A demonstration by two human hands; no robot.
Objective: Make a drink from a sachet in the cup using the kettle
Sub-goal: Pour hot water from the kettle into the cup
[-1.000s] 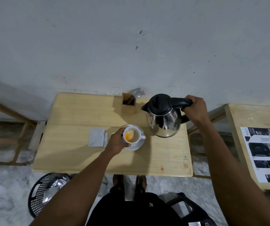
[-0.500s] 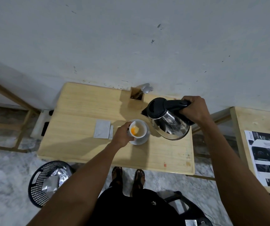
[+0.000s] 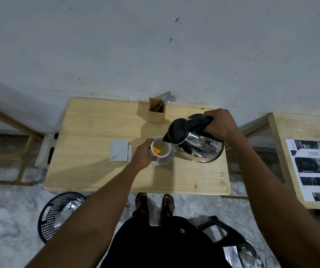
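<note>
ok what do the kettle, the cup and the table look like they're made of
The shiny silver kettle body looks like polished steel, mirroring its surroundings; its lid and handle are matte black, probably plastic. The small white cup looks like glazed ceramic, smooth and glossy. The pale rectangular table appears to be light wood, with faint grain lines.

**Colours on and around the table**

The kettle (image 3: 196,144) has a black lid and handle over a mirror-bright steel body. The cup (image 3: 161,148) and saucer (image 3: 165,160) are white, with orange powder inside. A silver-grey sachet (image 3: 119,150) lies on the pale yellow wooden table (image 3: 97,171). The basket (image 3: 56,213) is dark navy mesh.
</note>
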